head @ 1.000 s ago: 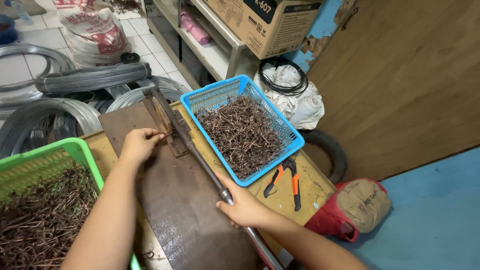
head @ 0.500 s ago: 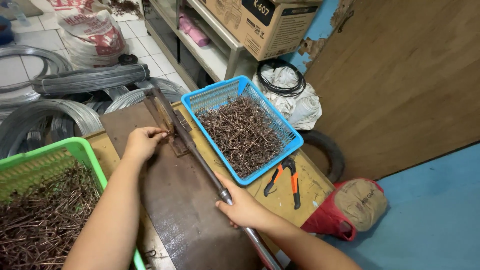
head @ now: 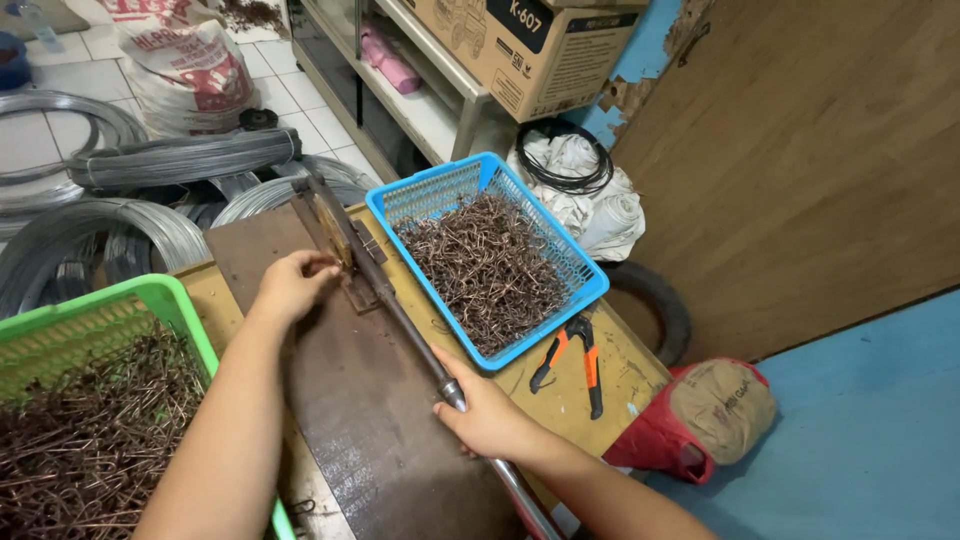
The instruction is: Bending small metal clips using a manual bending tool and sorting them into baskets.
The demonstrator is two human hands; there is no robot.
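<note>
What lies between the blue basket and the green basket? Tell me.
In the head view: the dark board with its lever tool, and the left hand between blue basket and green basket.

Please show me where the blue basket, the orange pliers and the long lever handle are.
blue basket (head: 392, 203): head view, on its far-left rim corner.
orange pliers (head: 592, 368): head view, on one orange handle.
long lever handle (head: 405, 325): head view, mid-shaft, above the right hand (head: 487, 420).

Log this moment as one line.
left hand: fingers at bending jig | right hand: grips lever handle | blue basket: bent wire pieces | pliers: on bench
</note>
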